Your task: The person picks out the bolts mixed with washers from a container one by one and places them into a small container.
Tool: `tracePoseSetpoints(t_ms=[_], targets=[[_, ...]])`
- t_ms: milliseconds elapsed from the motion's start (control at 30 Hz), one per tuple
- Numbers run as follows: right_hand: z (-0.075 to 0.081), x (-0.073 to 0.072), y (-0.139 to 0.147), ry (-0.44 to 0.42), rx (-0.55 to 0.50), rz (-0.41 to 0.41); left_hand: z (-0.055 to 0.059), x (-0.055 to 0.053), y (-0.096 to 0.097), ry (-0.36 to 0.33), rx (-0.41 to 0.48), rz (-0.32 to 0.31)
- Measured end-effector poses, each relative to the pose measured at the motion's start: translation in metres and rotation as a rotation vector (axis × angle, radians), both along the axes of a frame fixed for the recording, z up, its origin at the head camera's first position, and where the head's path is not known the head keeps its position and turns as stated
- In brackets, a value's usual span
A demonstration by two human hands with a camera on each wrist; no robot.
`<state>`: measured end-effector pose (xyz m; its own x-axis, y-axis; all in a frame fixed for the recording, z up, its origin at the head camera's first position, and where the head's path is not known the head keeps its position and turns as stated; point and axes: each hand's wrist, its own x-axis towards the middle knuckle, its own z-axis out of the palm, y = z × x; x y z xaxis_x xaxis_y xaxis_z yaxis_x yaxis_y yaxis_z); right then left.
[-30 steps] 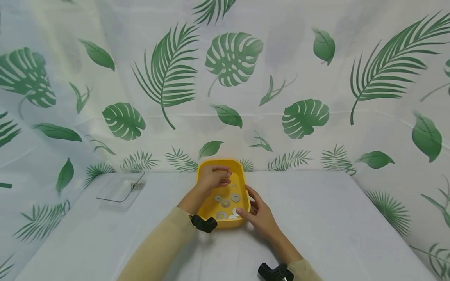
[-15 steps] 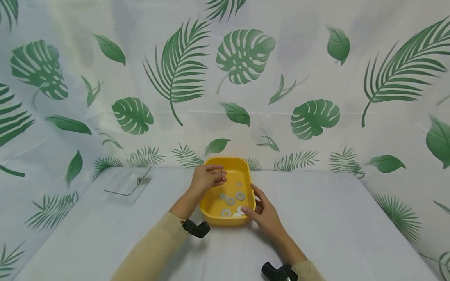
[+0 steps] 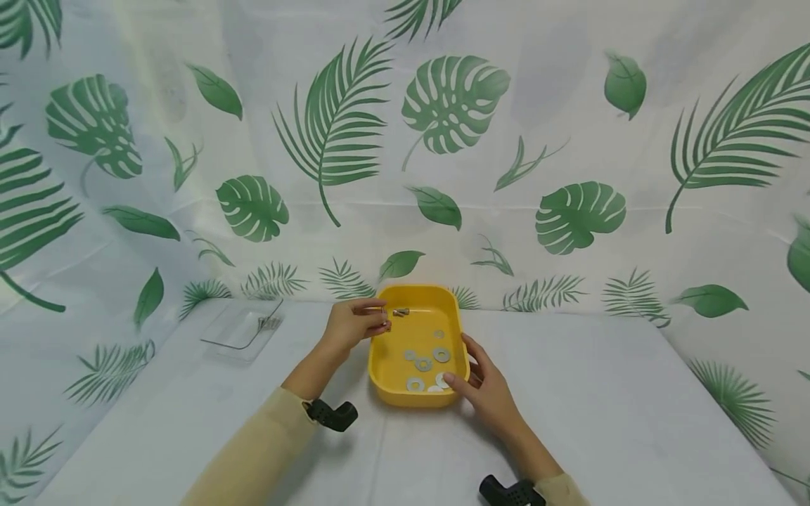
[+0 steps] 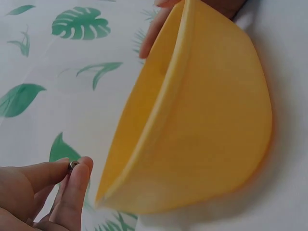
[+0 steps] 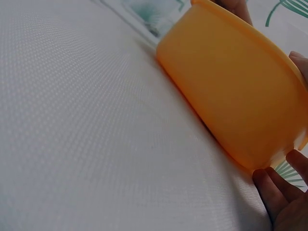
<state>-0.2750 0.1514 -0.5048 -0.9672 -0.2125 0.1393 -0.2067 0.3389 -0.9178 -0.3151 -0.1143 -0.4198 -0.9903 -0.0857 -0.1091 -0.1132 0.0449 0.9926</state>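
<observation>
Left hand (image 3: 350,325) pinched a tiny metal piece (image 4: 73,165), right hand (image 3: 486,379) held the yellow tub (image 3: 414,400)

So I had the little piece between the thumb and fingertips of my left hand, no gap to spare, just beside the tub's left rim. My fingers mostly covered it, so I couldn't tell what it was exactly, only that it looked shiny. My right hand was curled round the tub's near right side, thumb over the rim, fingers against the outside.

The tub sat on the white-covered desk (image 3: 601,400), up near the leafy backdrop (image 3: 493,190). Inside, a couple of small metal fittings (image 3: 401,312) lay together toward the far left, some grey washers (image 3: 441,355) of different sizes were scattered through the middle and near end, and a few white discs (image 3: 435,388) lay by my right thumb. Well off to the left was a clear plastic box (image 3: 230,330) with a clump of metal bits (image 3: 269,322), too small to make out. Oh, and tan sleeves (image 3: 253,443) on me.
</observation>
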Motion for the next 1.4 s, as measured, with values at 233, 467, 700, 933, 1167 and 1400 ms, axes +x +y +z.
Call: tracePoseSetpoints(t_ms=[233, 467, 700, 933, 1167, 1400], targets=[[0.0, -0.002, 0.003, -0.009, 0.015, -0.011, 0.0, 0.002, -0.028, -0.005, -0.015, 0.033], [-0.001, -0.002, 0.002, -0.028, 0.018, -0.026, 0.004, 0.006, -0.062, 0.01, -0.127, 0.026], [-0.001, -0.002, 0.001, -0.023, -0.012, 0.001, 0.013, 0.01, -0.103, 0.05, -0.191, 0.07], [0.0, 0.001, -0.001, -0.02, -0.028, 0.023, 0.025, 0.012, -0.138, 0.043, -0.251, 0.118], [-0.001, -0.001, 0.004, -0.008, -0.004, 0.011, 0.026, 0.004, -0.167, 0.006, -0.36, 0.092], [0.001, -0.001, 0.003, -0.01, -0.016, 0.022, 0.021, 0.004, -0.19, -0.029, -0.461, 0.115]])
